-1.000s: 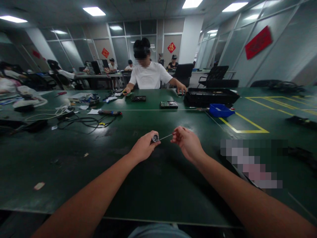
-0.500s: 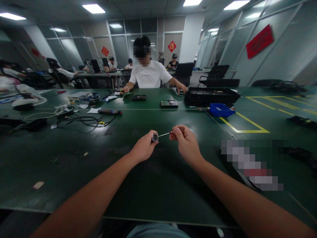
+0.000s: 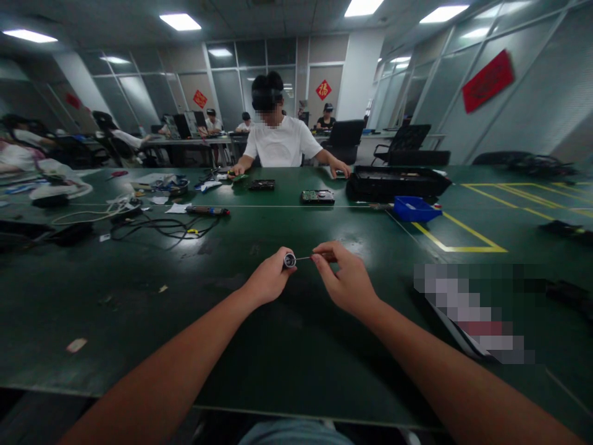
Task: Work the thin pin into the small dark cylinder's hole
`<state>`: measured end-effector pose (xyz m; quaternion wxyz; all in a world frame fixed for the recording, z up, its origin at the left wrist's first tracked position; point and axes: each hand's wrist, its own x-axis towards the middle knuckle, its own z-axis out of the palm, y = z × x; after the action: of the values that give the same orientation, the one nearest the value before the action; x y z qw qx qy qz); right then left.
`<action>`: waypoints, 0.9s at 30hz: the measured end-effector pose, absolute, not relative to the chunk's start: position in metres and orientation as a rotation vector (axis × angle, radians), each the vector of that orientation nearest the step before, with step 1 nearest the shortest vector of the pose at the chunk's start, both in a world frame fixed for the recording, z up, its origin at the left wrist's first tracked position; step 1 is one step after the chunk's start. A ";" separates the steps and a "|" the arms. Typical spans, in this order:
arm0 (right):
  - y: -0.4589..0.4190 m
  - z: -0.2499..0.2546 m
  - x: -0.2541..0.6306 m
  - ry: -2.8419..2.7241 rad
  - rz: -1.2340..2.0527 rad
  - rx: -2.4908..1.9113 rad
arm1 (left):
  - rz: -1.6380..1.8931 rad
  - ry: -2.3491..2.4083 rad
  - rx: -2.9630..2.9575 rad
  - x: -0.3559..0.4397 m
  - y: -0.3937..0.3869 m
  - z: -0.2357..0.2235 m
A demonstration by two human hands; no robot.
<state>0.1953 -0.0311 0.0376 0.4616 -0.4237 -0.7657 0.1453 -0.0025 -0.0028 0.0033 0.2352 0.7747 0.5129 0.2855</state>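
Observation:
My left hand (image 3: 269,278) is closed round a small dark cylinder with a silver rim (image 3: 290,261), its round end facing me. Inside that rim are details too small to make out. My right hand (image 3: 349,277) pinches a thin screwdriver (image 3: 304,258), whose handle is mostly hidden by the fingers. The metal shaft points left and reaches the cylinder's rim; I cannot tell whether its tip is inside or just beside it. Both hands are above the green table (image 3: 296,358).
Across the table a person in a white shirt (image 3: 285,142) handles parts. Nearby lie hard drives (image 3: 317,196), a black casing (image 3: 398,182), a blue bin (image 3: 414,209), an electric screwdriver (image 3: 208,211) and tangled cables (image 3: 157,227). A blurred-out flat item (image 3: 467,315) lies at right.
My right hand has shifted slightly left towards the cylinder, and less of the screwdriver's shaft shows. My left hand stays almost in place. The view has tilted slightly up.

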 end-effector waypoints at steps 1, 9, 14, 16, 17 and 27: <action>-0.032 0.039 0.195 -1.914 0.370 -1.011 | 0.780 1.407 2.135 -0.003 -0.003 0.003; -0.033 0.036 0.192 -1.746 0.557 -1.037 | 0.801 1.395 2.166 -0.002 -0.001 0.000; -0.016 0.025 0.189 -1.295 1.020 -0.902 | 0.849 1.423 2.139 -0.003 -0.002 0.005; -0.008 0.021 0.191 -1.127 1.127 -0.884 | 0.832 1.387 2.203 -0.003 -0.003 0.007; -0.005 0.019 0.192 -1.064 1.170 -0.890 | 0.818 1.372 2.247 -0.003 -0.003 0.008; -0.008 0.019 0.196 -1.308 0.823 -0.964 | 0.772 1.462 2.208 0.002 0.000 0.000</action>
<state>0.1962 -0.0078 0.0192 0.6131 -0.4181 -0.5674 0.3570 0.0017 0.0005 0.0003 0.1904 0.7857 0.5204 0.2749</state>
